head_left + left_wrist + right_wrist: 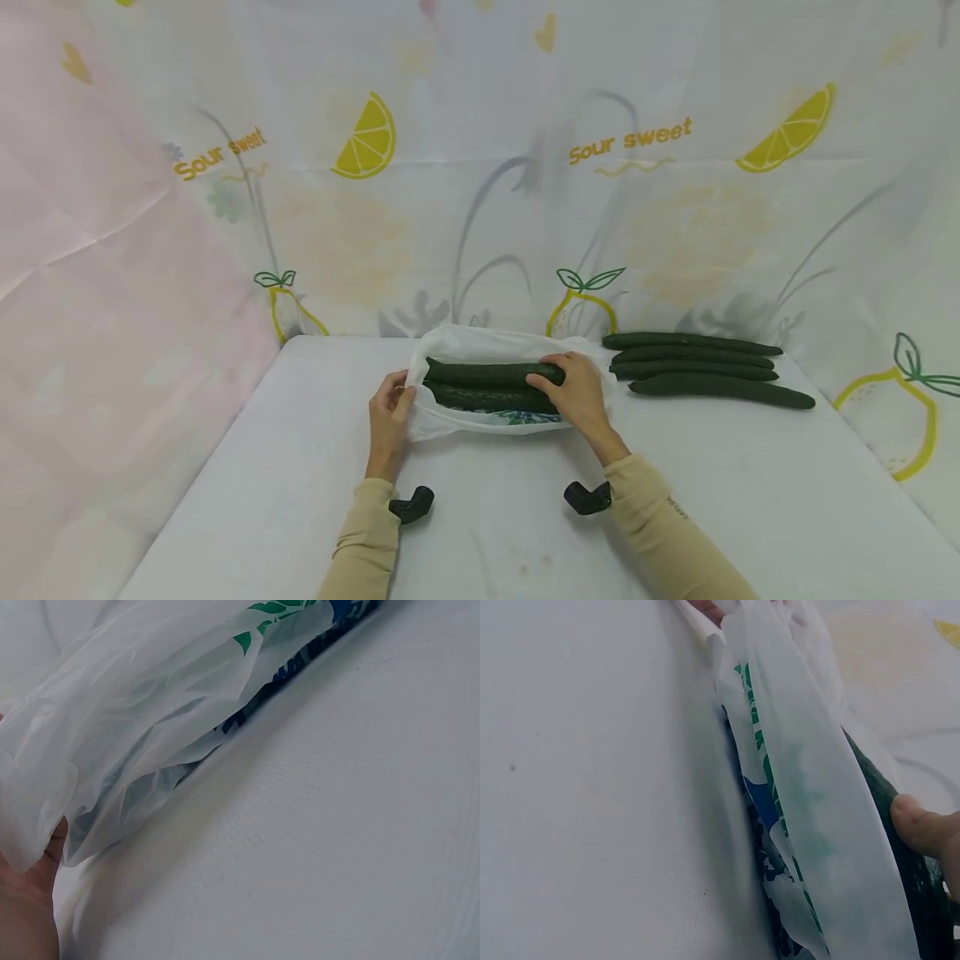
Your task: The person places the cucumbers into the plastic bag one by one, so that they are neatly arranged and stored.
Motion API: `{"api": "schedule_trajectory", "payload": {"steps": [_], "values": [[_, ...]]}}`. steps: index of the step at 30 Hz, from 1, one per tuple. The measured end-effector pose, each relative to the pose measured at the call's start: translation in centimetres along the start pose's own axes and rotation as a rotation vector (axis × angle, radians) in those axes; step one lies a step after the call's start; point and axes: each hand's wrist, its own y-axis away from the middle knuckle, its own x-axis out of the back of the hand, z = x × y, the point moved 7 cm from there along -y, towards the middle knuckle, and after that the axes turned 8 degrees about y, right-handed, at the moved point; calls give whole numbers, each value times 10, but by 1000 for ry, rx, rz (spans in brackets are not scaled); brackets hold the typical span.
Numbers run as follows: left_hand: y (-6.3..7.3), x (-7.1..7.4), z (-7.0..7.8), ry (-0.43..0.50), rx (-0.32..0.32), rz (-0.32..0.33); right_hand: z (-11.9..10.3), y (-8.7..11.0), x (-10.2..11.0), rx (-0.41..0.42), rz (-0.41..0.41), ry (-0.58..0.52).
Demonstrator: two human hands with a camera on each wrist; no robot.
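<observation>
A white plastic bag (465,427) with green and blue print lies spread on the table, its mouth facing up. Inside it, two dark green cucumbers rest side by side. My right hand (579,392) grips the right end of the farther cucumber (480,373), thumb on the near side. The nearer cucumber (487,397) lies against it. At the bag's left end my left hand (387,417) pinches the bag's edge between thumb and fingers. In the left wrist view, the bag (135,742) partly hides that hand's fingers.
Several more cucumbers (720,388) lie in a loose row on the right of the white table (495,517), just beyond the bag. A patterned cloth (480,208) hangs behind the table's far edge. Black wrist devices (412,505) sit at both sleeves.
</observation>
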Motion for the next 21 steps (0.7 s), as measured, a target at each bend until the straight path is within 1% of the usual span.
{"api": "schedule_trajectory", "payload": {"steps": [4, 8, 15, 17, 21], "values": [[0, 0, 2, 11, -22, 5, 0, -1, -5, -2, -21, 1], [0, -2, 1, 19, -27, 2, 2, -1, -10, -17, -47, 2], [0, -2, 0, 22, 7, -7, 4, -1, -16, -38, -83, -2], [0, -2, 2, 30, 12, -14, 4, -1, -16, -33, -82, 3], [5, -4, 17, 42, 7, -29, 4, 0, -18, -19, -74, 26]]}}
